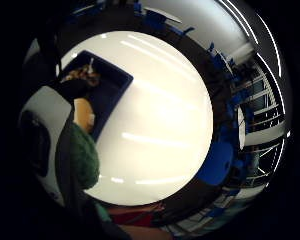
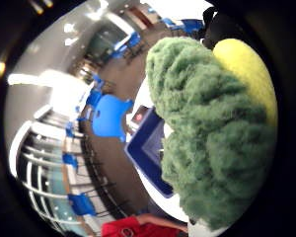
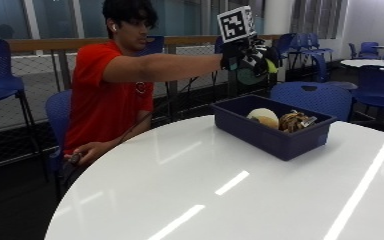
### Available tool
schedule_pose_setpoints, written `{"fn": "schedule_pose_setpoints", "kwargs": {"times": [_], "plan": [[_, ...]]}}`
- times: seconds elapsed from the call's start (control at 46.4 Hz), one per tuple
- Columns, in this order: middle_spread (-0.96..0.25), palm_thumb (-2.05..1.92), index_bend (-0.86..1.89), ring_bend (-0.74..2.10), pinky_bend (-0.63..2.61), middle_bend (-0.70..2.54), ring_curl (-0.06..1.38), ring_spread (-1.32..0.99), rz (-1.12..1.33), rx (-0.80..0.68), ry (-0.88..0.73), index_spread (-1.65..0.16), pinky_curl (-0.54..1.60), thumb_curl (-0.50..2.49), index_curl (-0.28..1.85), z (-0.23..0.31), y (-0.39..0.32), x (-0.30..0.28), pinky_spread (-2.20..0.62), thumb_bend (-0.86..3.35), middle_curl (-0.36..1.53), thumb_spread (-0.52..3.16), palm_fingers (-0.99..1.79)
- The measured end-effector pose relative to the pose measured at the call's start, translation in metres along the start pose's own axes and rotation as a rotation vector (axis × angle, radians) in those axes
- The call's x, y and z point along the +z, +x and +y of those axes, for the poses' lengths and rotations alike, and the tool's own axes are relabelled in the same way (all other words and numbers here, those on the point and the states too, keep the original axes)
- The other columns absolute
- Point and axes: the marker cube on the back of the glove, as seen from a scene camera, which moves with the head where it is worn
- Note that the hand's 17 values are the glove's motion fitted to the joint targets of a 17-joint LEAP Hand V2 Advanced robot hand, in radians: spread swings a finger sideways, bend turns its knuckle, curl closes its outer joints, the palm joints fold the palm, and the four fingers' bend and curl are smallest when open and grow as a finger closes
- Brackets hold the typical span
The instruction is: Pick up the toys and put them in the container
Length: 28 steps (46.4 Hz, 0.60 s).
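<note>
Two toys (image 3: 278,119) in blue bin (image 3: 258,134); hand (image 3: 245,56) above grips green plush (image 2: 212,128).

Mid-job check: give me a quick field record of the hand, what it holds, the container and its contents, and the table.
right hand: gloved, raised above the container, gripping a toy
held toy: green fuzzy plush with a yellow part
container: dark blue bin on the white round table
in bin: a cream round toy and a brown striped toy
toys left on table: none visible
other hand: bare, down at the table edge
</note>
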Motion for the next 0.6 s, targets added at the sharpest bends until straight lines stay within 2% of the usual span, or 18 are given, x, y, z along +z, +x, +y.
{"fn": "schedule_pose_setpoints", "kwargs": {"times": [0.065,0.129,0.151,0.237,0.259,0.302,0.323,0.345,0.409,0.603], "plan": [[-0.38,0.64,0.17,1.03,1.08,0.34,0.58,-0.50,-0.012,-0.047,-0.022,-0.51,0.45,0.83,0.57,-0.002,-0.022,0.002,-0.45,0.03,0.31,0.63,0.87],[-0.36,0.62,0.13,1.00,1.11,0.30,0.57,-0.51,0.009,-0.009,-0.053,-0.51,0.45,0.83,0.57,-0.007,-0.026,0.008,-0.45,0.01,0.31,0.67,0.80],[-0.34,0.58,0.09,0.97,1.16,0.23,0.56,-0.51,0.013,0.010,-0.072,-0.50,0.45,0.82,0.55,-0.008,-0.026,0.010,-0.45,-0.01,0.29,0.72,0.68],[-0.29,0.48,0.07,0.98,1.19,0.17,0.55,-0.50,0.015,-0.032,-0.193,-0.49,0.45,0.79,0.52,-0.002,-0.031,0.022,-0.43,-0.03,0.28,0.85,0.62],[-0.26,0.36,0.06,0.89,1.16,0.13,0.52,-0.46,0.027,-0.058,-0.220,-0.48,0.44,0.74,0.50,0.000,-0.030,0.025,-0.39,-0.10,0.27,0.91,0.36],[-0.22,0.28,0.08,0.88,1.19,0.17,0.54,-0.41,0.066,-0.077,-0.257,-0.46,0.48,0.70,0.50,0.004,-0.024,0.031,-0.35,-0.09,0.28,0.97,0.19],[-0.18,0.17,0.03,0.70,1.27,0.14,0.50,-0.32,0.089,-0.060,-0.265,-0.44,0.50,0.66,0.48,0.004,-0.020,0.034,-0.28,-0.15,0.28,0.98,-0.14],[-0.16,0.13,0.05,0.67,1.30,0.15,0.51,-0.29,0.110,-0.031,-0.267,-0.43,0.51,0.64,0.48,0.004,-0.014,0.037,-0.25,-0.13,0.28,1.00,-0.20],[-0.11,0.00,0.05,0.50,1.32,0.14,0.44,-0.20,0.125,0.035,-0.247,-0.41,0.47,0.58,0.41,0.004,-0.002,0.041,-0.16,-0.12,0.27,1.02,-0.27],[-0.05,-0.12,0.11,0.25,1.19,0.13,0.32,-0.04,0.105,0.024,-0.268,-0.37,0.41,0.44,0.34,0.026,0.025,0.044,-0.01,-0.11,0.26,1.01,-0.29]]}}
